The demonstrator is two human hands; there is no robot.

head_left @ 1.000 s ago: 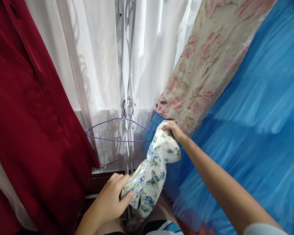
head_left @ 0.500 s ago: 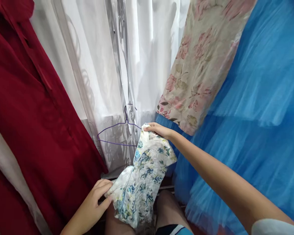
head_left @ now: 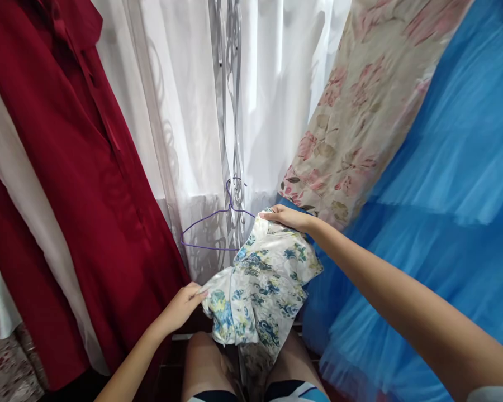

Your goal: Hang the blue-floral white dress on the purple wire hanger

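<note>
A white garment with blue, green and yellow flowers [head_left: 268, 279] hangs spread between my two hands, above my knees. My right hand [head_left: 287, 218] pinches its upper edge, thumb on the near side. At the lower left, my left hand [head_left: 184, 306] is closed on another edge of the cloth. Behind the garment hangs a purple wire hanger [head_left: 209, 247]; its right end is hidden by the cloth. I cannot tell whether any of the garment is on the hanger.
White curtains [head_left: 184, 100] form the backdrop, with metal hooks and rods [head_left: 232, 111] in front. A red dress [head_left: 96, 223] hangs at left. On the right are a beige dress with pink flowers [head_left: 352, 123] and a blue tulle dress [head_left: 436, 167].
My left hand has moved up and taken hold of the garment's left edge, lifting and spreading it. The lower cloth has risen off my lap. The view has shifted slightly left.
</note>
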